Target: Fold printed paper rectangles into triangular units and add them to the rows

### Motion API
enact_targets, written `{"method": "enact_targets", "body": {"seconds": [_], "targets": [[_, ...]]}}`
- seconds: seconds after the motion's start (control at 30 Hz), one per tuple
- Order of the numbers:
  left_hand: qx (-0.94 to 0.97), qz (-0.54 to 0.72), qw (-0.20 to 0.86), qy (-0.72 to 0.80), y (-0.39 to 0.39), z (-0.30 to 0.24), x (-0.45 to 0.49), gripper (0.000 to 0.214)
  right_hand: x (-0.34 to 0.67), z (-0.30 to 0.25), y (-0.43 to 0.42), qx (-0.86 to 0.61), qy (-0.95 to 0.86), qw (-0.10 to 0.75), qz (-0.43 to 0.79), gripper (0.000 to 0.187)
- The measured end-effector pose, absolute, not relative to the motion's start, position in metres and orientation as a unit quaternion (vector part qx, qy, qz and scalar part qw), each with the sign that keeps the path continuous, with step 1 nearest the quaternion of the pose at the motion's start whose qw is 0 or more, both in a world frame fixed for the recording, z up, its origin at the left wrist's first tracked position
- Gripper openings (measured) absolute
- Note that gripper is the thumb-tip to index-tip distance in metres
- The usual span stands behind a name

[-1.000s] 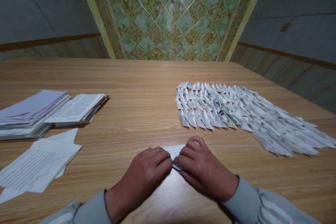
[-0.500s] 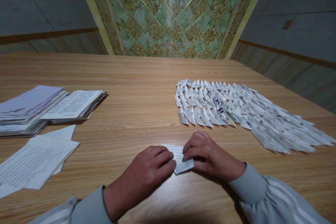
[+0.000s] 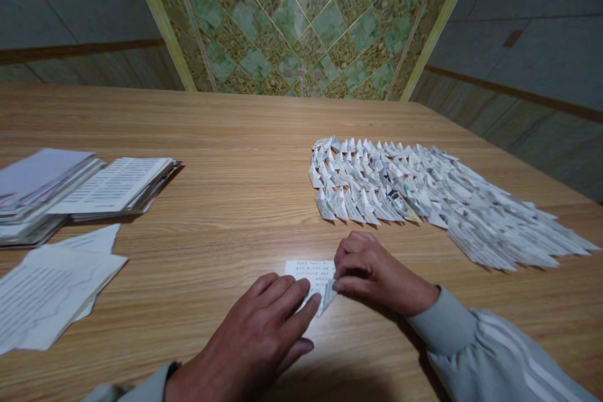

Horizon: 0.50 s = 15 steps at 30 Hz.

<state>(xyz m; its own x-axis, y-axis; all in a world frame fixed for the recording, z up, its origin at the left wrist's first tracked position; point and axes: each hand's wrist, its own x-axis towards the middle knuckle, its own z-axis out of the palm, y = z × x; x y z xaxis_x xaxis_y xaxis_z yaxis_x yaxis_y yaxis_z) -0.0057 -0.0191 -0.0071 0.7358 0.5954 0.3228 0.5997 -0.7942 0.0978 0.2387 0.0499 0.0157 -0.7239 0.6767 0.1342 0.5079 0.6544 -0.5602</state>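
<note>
Paper slip (image 3: 311, 271), printed, corner folded.

Printed lines in small rows on the paper slip (image 3: 311, 276) pinned under the left hand (image 3: 264, 339) and pinched by the right hand (image 3: 372, 273): too small to read. Same on the loose sheets (image 3: 51, 292) and stacked booklets (image 3: 110, 185) well left of the left hand. Nothing legible anywhere.
</note>
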Motion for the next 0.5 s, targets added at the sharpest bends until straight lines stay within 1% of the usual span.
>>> {"method": "enact_targets", "body": {"seconds": [0.07, 0.17, 0.33, 0.5], "targets": [[-0.934, -0.162, -0.008, -0.317, -0.019, -0.009, -0.005, 0.046, 0.235, 0.012, 0.049, -0.355, -0.888, 0.171, 0.237, 0.012], [-0.933, -0.168, -0.024, -0.316, -0.020, -0.010, -0.006, 0.048, 0.230, 0.010, 0.046, -0.378, -0.883, 0.166, 0.224, 0.013], [-0.928, -0.205, -0.032, -0.309, -0.021, -0.010, -0.008, 0.046, 0.225, 0.013, 0.041, -0.399, -0.879, 0.159, 0.206, 0.012], [-0.927, -0.209, -0.041, -0.309, -0.020, -0.007, -0.010, 0.043, 0.221, 0.013, 0.037, -0.415, -0.878, 0.145, 0.189, 0.012]]}}
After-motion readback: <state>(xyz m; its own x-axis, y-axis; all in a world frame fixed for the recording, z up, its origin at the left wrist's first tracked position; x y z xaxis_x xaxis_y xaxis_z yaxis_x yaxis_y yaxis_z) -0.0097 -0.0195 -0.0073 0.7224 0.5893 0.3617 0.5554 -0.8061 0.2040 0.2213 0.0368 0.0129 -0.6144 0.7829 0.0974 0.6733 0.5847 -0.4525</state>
